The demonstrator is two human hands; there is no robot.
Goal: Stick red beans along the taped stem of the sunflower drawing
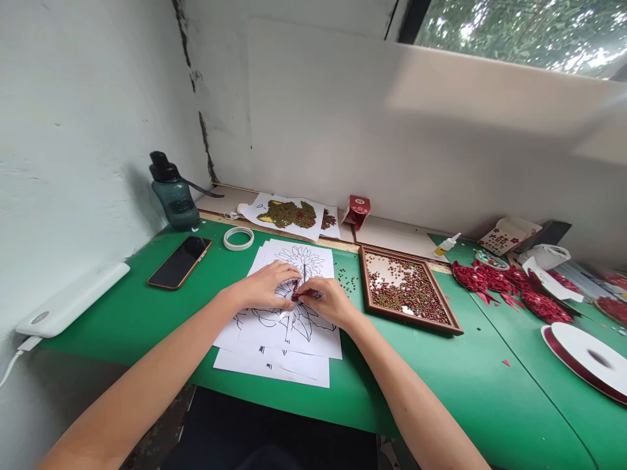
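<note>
Sheets of white paper printed with a black flower outline point(306, 326) lie stacked on the green table. On the top sheet rests my left hand point(264, 285), its thumb and fingers spread apart in a curve around a small cluster of dark red beans point(295, 287). From the right, my right hand point(324, 300) comes in with its thumb and index finger pinched together at the cluster. Whatever is between those fingertips is too small to make out. Loose beans point(347, 281) are scattered on the table just right of the paper.
Right of the paper is a wooden frame tray point(412, 320) of mixed beans. A phone point(180, 262), tape roll point(238, 239) and bottle point(175, 196) stand left. Behind lies a bean picture point(289, 215). Glue point(447, 245), red ribbon pieces point(494, 281) and a ribbon spool point(588, 356) are right.
</note>
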